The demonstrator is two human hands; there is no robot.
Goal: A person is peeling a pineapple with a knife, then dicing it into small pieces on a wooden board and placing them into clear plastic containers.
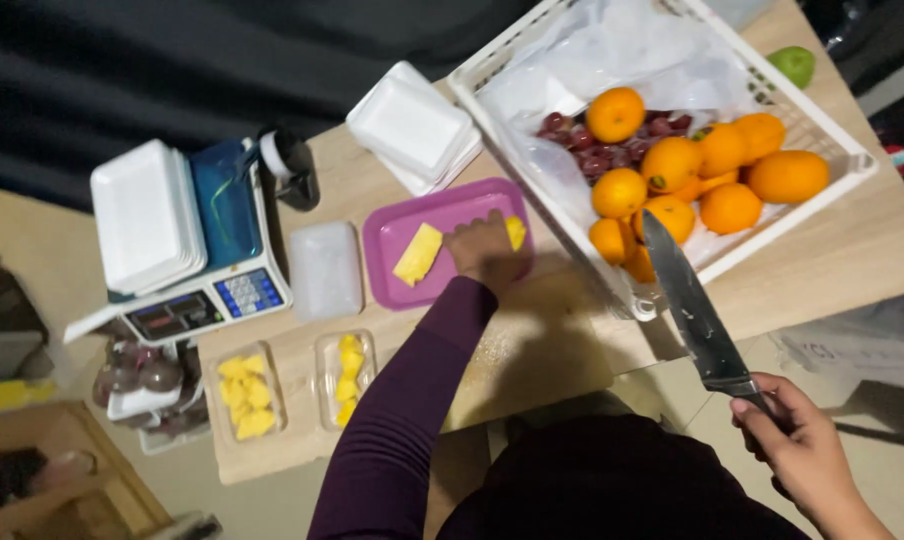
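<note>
Glossy metal knife blade, matt pink plastic tray, pale wood table

Left hand reaching forward, fingers curled down, right hand closed, raised

Two clear tubs of yellow fruit sit near the front edge; white foam trays rest on the scale, whose dark screen faces forward.

Couldn't see the knife handle, buried in the right hand. Yellow piece half covered by the left hand. Grapes mostly tucked under oranges. Crate cropped up top.
</note>
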